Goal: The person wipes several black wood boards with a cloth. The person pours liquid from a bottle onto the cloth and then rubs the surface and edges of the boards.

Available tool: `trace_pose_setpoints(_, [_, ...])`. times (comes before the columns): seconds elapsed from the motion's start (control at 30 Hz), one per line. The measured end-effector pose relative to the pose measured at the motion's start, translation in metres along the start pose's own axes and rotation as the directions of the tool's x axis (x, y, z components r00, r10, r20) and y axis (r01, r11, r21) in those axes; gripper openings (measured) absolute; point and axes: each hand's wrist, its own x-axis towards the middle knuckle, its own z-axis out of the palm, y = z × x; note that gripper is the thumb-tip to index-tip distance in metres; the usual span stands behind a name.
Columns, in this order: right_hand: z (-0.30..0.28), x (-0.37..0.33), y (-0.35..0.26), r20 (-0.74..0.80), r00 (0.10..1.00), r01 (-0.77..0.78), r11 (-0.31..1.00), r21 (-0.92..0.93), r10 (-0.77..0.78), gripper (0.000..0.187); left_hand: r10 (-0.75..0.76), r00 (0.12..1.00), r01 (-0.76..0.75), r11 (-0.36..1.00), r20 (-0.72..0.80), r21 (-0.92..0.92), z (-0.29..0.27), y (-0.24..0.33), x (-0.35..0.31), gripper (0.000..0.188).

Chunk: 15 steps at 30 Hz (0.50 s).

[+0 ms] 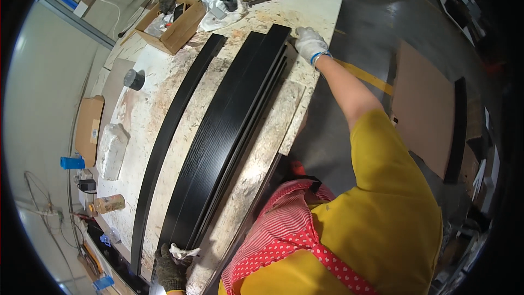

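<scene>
We see black boards point(229, 109) stacked on the worktable point(319, 0), our dark-gloved left hand point(172, 272) at their near end, by a white rag point(183, 252), our white-gloved right hand point(310, 42) beside the far end; neither grip can we tell; a black strip point(173, 123) alongside

We look steeply down from head height — one wide fisheye view, fairly near, beside the long, stained white worktable point(158, 95).
</scene>
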Motion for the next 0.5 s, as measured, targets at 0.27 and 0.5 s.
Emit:
trace_pose_setpoints(0.27, [0.019,0.023,0.032,0.038,0.999,0.040,0.982,-0.184,-0.034,0.024,-0.048,0.999,0.048,0.999,-0.026,-0.008,0.011,-0.001,-0.001,0.085])
trace_pose_setpoints(0.5, [-0.009,0.029,0.072,0.123,0.959,-0.257,0.967,0.000,0.255,0.058,-0.037,0.989,0.033,0.999,-0.146,-0.029,0.016,0.009,-0.004,0.079])
